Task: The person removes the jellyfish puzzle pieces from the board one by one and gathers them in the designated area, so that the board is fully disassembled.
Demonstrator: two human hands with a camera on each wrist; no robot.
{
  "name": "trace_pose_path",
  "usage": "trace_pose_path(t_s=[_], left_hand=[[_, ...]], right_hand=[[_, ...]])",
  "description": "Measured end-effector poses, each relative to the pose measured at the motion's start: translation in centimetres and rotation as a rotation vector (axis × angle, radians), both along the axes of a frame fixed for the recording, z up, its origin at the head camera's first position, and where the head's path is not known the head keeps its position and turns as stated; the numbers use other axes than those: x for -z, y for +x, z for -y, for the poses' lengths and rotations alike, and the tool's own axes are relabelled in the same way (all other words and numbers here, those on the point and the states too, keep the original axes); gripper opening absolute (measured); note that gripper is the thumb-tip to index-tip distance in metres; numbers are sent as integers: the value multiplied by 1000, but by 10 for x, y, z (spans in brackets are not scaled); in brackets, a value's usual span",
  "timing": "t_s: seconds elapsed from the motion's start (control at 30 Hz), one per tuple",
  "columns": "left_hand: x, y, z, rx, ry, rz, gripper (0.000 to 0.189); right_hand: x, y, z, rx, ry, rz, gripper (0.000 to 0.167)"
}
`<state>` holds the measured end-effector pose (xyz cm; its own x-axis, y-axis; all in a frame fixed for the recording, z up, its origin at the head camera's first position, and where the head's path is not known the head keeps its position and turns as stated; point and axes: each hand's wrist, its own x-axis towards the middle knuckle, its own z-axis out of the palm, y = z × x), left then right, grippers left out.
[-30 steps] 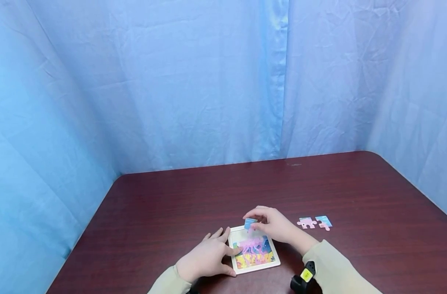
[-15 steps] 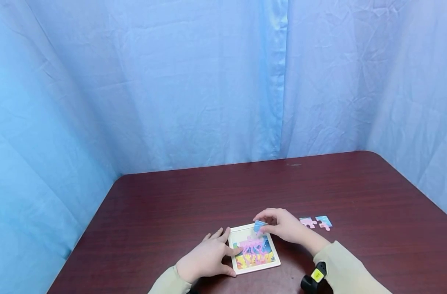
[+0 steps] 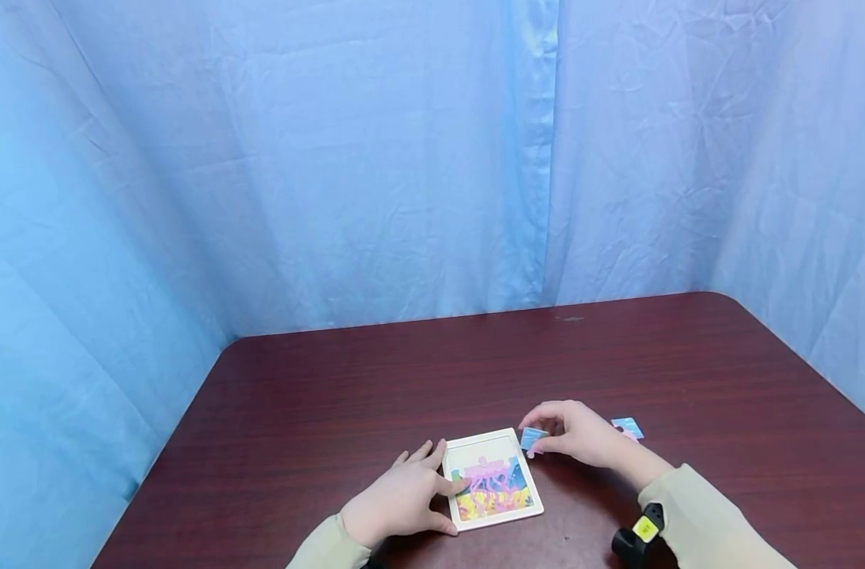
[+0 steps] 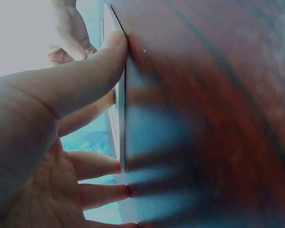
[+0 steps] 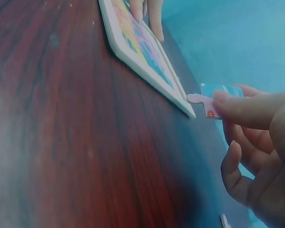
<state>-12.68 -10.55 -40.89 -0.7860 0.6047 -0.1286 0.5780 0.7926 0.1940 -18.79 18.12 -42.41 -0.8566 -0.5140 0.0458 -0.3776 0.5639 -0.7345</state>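
Note:
My right hand [image 3: 578, 433] pinches a blue and pink jigsaw piece [image 3: 532, 438] between thumb and fingers, just beyond the right edge of the white puzzle tray [image 3: 502, 520]. In the right wrist view the piece [image 5: 210, 105] shows a pink tab and a small red spot, near the tray's corner. The tray's lower part holds a joined picture of pink tentacles over a yellow and blue seabed; its upper strip is bare white. My left hand [image 3: 404, 494] lies at the tray's left side with fingers spread, one finger on the picture and the thumb at the near corner.
Another blue and pink jigsaw piece [image 3: 628, 427] lies on the dark red table [image 3: 333, 411], partly hidden behind my right hand. Blue curtains [image 3: 375, 174] hang behind the table and at both sides.
My right hand has carried the pinched jigsaw piece rightward, from above the tray's upper strip to beyond its right edge. It now covers one loose piece. The left hand has stayed still.

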Motion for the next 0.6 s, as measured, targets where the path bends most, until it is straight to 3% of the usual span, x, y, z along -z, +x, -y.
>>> trace_pose_path(t_s=[0.33, 0.6], left_hand=[[1, -1, 0, -7, -3, 41, 53], [2, -2, 0, -13, 2, 56, 53]], right_hand=[[-3, -3, -17, -17, 12, -51, 24], [-5, -8, -31, -24, 98, -91, 25]])
